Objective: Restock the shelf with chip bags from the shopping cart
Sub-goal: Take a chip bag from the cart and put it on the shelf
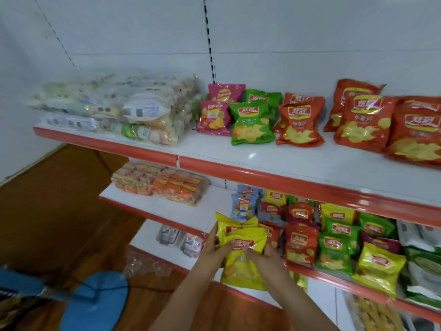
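Two yellow chip bags [243, 249] are held together in front of the middle shelf [167, 212], at its left part next to rows of red, green and yellow bags. My left hand [216, 247] grips their left side. My right hand [262, 255] pinches the front bag near its logo. The top shelf [298, 163] carries pink, green and red chip bags [299, 121]. A blue cart edge [21, 285] shows at the bottom left, blurred.
Clear packs of snacks [124, 108] fill the top shelf's left. Orange packets [162, 183] lie on the middle shelf's left. A blue round base [95, 304] stands on the wooden floor. White and green bags [422, 254] sit at the far right.
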A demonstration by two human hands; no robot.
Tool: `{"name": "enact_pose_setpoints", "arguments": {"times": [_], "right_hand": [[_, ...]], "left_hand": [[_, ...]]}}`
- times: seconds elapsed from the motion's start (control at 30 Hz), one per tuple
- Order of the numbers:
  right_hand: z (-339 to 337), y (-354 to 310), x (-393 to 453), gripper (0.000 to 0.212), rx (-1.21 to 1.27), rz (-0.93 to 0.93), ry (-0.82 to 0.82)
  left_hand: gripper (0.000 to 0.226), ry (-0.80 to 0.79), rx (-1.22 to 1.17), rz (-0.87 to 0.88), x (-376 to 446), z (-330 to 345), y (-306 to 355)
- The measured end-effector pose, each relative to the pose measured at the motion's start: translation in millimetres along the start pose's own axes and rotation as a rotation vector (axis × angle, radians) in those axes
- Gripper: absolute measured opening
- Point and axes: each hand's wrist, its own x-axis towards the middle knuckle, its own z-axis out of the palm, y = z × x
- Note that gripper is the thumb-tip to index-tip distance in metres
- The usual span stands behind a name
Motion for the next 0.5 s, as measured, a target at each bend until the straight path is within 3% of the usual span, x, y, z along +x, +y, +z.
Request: {"name": "enact_pose_setpoints", "arguments": {"times": [0.3, 0.5], "right_hand": [[50.5, 59.7, 117.0, 0.034, -0.052, 0.022, 0.249], [54.4, 68.0, 213.7, 0.035, -0.147, -0.106, 0.263]], "left_hand": [[0.057, -0.151, 0.165, 0.01, 154.5, -36.8, -74.0], [0.05, -0.175, 0.127, 0.09, 258.1, -35.2, -100.4]]}}
